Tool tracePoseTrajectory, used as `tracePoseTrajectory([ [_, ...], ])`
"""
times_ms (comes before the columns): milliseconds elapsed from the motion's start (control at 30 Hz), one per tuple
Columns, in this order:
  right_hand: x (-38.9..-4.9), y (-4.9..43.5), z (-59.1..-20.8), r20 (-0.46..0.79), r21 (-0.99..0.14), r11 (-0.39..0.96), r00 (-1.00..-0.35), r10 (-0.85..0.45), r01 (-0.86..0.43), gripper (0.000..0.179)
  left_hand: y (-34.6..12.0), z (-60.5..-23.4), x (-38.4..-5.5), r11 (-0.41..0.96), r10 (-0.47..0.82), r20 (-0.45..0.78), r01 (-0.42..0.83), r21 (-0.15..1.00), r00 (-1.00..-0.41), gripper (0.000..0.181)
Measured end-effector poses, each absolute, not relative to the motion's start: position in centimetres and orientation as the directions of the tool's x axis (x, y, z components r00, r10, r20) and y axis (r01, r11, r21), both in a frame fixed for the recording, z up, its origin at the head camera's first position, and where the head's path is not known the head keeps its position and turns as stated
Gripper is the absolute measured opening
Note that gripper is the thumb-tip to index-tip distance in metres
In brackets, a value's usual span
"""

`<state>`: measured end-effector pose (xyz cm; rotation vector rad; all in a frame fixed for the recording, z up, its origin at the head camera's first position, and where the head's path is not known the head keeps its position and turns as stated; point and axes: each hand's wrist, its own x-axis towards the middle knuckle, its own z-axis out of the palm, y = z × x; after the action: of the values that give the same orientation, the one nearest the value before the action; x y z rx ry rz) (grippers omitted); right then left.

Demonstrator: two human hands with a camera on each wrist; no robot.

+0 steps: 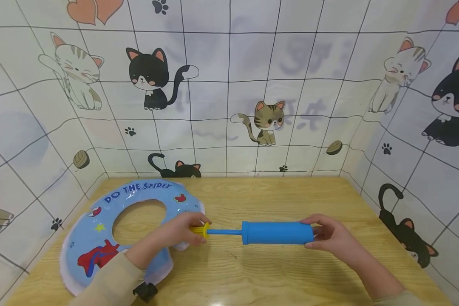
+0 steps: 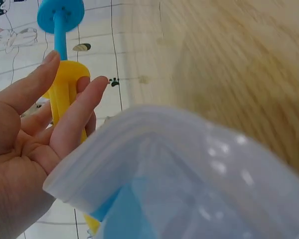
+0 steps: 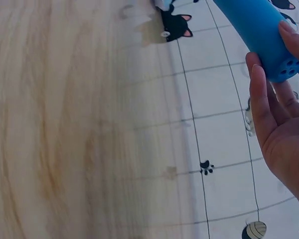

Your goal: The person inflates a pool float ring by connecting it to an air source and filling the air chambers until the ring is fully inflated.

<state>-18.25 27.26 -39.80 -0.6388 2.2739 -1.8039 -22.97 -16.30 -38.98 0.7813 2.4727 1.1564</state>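
Observation:
A blue hand pump [image 1: 277,233] lies level across the head view, its thin rod drawn partway out toward the left. My left hand [image 1: 183,229] grips the yellow handle [image 1: 200,230] at the rod's end; in the left wrist view, thumb and fingers close round that yellow handle [image 2: 65,92]. At the other end, my right hand [image 1: 329,236] holds the barrel between thumb and fingers. The right wrist view shows the barrel's end [image 3: 284,67] with several small holes, fingertips round it. Beneath my left forearm lies a light blue inflatable ring [image 1: 76,238] with printed pictures.
The wooden table [image 1: 275,272] runs back to a wall covering [image 1: 222,93] printed with cats and a grid, which also lines both sides. The ring takes up the table's left part, and its clear edge [image 2: 189,129] fills the lower left wrist view.

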Motion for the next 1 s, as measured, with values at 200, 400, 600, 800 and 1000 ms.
tracePoseTrajectory([
  [200, -18.8, 24.9, -40.8, 0.057, -0.974, 0.177, -0.911, -0.408, -0.140, 0.047, -14.8, -39.4, -22.8, 0.551, 0.559, -0.048, 0.328, 0.767, -0.828, 0.046],
  [400, -19.2, 22.6, -40.6, 0.050, -0.979, 0.159, -0.904, -0.424, -0.128, 0.050, -13.5, -39.3, -22.4, 0.588, 0.515, -0.061, 0.301, 0.751, -0.855, 0.050],
  [600, -19.1, 21.1, -39.4, 0.023, -0.970, 0.213, -0.911, -0.413, -0.121, 0.052, -13.1, -39.2, -22.2, 0.596, 0.477, -0.044, 0.287, 0.750, -0.878, 0.053],
  [800, -18.6, 21.4, -38.4, 0.046, -0.956, 0.246, -0.909, -0.414, -0.160, 0.052, -13.6, -39.4, -22.4, 0.575, 0.498, -0.017, 0.315, 0.755, -0.867, 0.047],
  [1000, -18.0, 23.4, -37.5, 0.093, -0.941, 0.259, -0.904, -0.418, -0.217, 0.049, -14.9, -39.5, -22.4, 0.537, 0.525, 0.001, 0.332, 0.776, -0.851, 0.046],
])
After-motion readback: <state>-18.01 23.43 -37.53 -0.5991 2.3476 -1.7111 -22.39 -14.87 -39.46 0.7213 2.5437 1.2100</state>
